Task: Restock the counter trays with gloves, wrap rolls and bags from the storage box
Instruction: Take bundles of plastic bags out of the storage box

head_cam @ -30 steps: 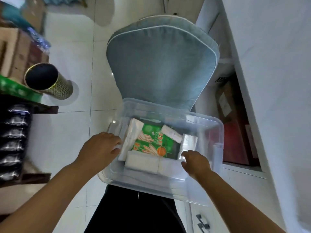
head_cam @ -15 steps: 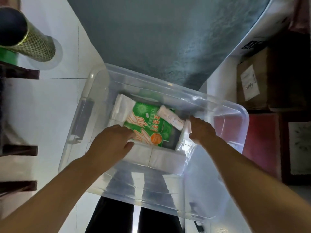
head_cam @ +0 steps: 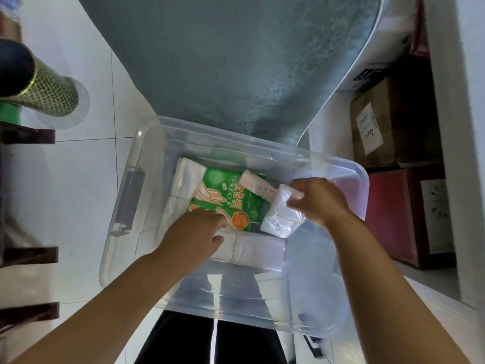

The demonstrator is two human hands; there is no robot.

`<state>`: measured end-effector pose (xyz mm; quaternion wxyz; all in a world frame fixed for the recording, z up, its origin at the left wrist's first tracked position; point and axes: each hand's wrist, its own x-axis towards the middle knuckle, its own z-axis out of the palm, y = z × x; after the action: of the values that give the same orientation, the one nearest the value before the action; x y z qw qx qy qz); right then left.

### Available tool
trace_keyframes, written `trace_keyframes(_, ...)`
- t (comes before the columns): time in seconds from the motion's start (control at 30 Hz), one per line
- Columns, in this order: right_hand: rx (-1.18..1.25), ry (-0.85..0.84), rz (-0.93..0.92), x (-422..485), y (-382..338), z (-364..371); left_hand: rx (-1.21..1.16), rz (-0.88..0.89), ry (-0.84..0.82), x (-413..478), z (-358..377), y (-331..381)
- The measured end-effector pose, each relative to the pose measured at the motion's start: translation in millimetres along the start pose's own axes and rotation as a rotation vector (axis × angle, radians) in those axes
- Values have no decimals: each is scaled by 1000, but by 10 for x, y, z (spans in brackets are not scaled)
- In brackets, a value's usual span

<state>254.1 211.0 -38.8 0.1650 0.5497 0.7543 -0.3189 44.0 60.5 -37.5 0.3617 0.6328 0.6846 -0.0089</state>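
- The clear storage box (head_cam: pixel 262 144) sits right below me, its far rim against a grey-blue chair cushion (head_cam: pixel 236 61). The counter trays are not in view.
- My hands are apart, both inside the box.
- My right hand (head_cam: pixel 321 200) pinches the top edge of a bag pack (head_cam: pixel 280 219), thumb and fingers curled round the film. The pack is tilted up at the box's right side.
- My left hand (head_cam: pixel 194 233) lies palm down on the near corner of the green glove packet (head_cam: pixel 231 198), thumb touching the white wrap roll (head_cam: pixel 258 248) along the near wall. I cannot tell whether its fingers have closed on anything.
- More white packs (head_cam: pixel 186 179) line the left wall, and a small white roll (head_cam: pixel 256 183) lies across the glove packet's far corner.
- The bag pack looks light, soft and slippery, and it sags below my pinch. I judge a grip across its folded middle safer than one edge.
- The glove packet looks flat, light and bendy, so I would take it by a long edge.
- The wrap roll looks stiffer, so a grip around its girth should hold.
- Cardboard boxes (head_cam: pixel 378 127) stand to the right.
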Motion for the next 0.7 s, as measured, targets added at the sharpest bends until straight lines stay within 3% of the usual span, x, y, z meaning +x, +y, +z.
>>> trace_keyframes(0.23, 512, 17, -92, -306, -427, -650, -264, -2, 133, 206, -381, 285)
trace_keyframes(0.37, 801, -128, -138, -327, -596, -741, -462, -62, 13, 174, -619, 219)
trace_keyframes(0.5, 914, -182, -159, -279, -775, -589, -530, -157, -36, 38, -752, -48)
trace_keyframes(0.6, 1097, -113, -68, -130, -976, -291, -457, -218, 50, -128, -843, -295)
trace_keyframes(0.7, 1123, 8, 97, 59, -1152, 138, -431, -334, 285, -321, -1000, -612)
